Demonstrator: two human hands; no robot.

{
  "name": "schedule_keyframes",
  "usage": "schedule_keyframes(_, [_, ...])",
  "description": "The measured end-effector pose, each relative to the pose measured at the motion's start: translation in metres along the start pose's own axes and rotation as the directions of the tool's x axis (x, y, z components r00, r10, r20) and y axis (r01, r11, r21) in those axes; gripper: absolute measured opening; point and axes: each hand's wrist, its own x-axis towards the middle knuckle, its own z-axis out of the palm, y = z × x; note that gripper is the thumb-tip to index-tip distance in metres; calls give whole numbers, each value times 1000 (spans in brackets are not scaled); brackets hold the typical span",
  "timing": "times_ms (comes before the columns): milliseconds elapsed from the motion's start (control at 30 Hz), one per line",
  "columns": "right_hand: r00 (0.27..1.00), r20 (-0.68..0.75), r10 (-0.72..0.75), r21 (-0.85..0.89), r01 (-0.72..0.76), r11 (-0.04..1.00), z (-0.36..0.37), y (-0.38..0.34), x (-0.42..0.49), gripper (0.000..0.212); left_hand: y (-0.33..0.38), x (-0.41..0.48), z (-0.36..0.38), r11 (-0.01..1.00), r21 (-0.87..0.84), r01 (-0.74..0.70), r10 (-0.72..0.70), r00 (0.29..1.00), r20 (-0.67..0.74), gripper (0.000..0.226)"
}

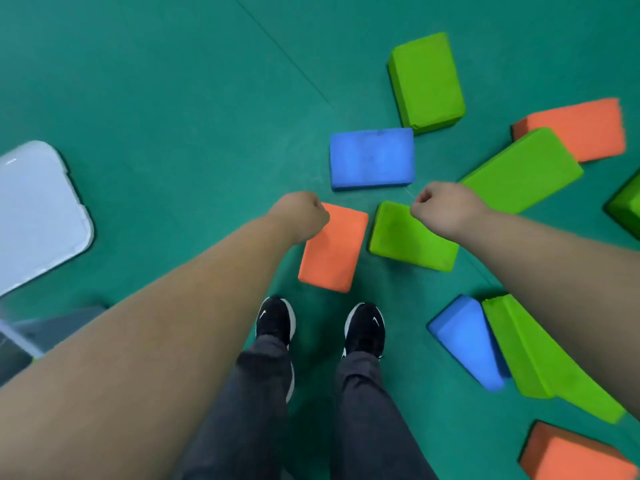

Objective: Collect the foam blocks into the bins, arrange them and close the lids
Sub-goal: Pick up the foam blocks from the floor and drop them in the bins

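**Head view, looking down past the person's legs.** The left hand (301,213) and the right hand (445,207) are reaching forward side by side, backs to the camera. The fingers of each are curling under into a fist. Nothing is showing in either hand, so both are being read as closed and empty.

The near orange block (332,247) is lying flat under and just right of the left hand. The near green block (412,237) is lying flat under and just left of the right hand. Judged from this pairing, each hand is lining up over its own block so that two can be lifted at once.

The centre blue block (372,157) is lying beyond the gap between the hands. The remaining blocks are scattering out beyond and to the right of the right hand, some flat and some leaning on one another.

**Count on the green floor (173,98):**
- Five green blocks are showing.
- Three orange blocks are showing.
- Two blue blocks are showing, making ten in all, with none yet collected.

The white lid (38,216) is lying off, well to the left of the left hand. It is probably being left aside so that the bin (52,327), partly in view beneath the left forearm, stays open for loading. Two black shoes (275,320) are standing just short of the near orange block.
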Motion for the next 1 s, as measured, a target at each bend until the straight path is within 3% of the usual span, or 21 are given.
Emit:
schedule_keyframes(133, [997, 67, 30, -63, -26, 998, 33, 42, 43, 28, 14, 55, 40, 986, 153, -62, 60, 998, 18, 27])
schedule_keyframes(267, [993, 110, 34, -145, -18, 989, 73, 67, 90, 44, 2, 113, 89, 960, 261, -103, 93, 994, 52, 51])
schedule_keyframes(400, [993, 107, 42, -175, -23, 984, 116, 81, 132, 63, -22, 159, 128, 859, 466, -213, 203, 976, 71, 96])
schedule_keyframes(467, [993, 112, 50, -194, -28, 981, 136, 86, 143, 81, -29, 171, 142, 784, 560, -269, 248, 962, 115, 133])
schedule_keyframes(533, [993, 100, 61, -238, -35, 971, 153, 87, 146, 99, -34, 178, 152, 696, 654, -297, 281, 951, 133, 150])
schedule_keyframes(633, [998, 32, 45, -277, -35, 960, 169, 91, 147, 104, -32, 184, 166, 607, 747, -272, 277, 953, 122, 148])
schedule_keyframes(733, [998, 10, 59, -237, -55, 970, 169, 93, 147, 106, -22, 187, 167, 584, 769, -261, 270, 956, 119, 126])
schedule_keyframes(1000, [994, 88, 63, -211, -44, 977, 154, 91, 127, 105, -13, 171, 151, 655, 717, -237, 201, 970, 137, 109])
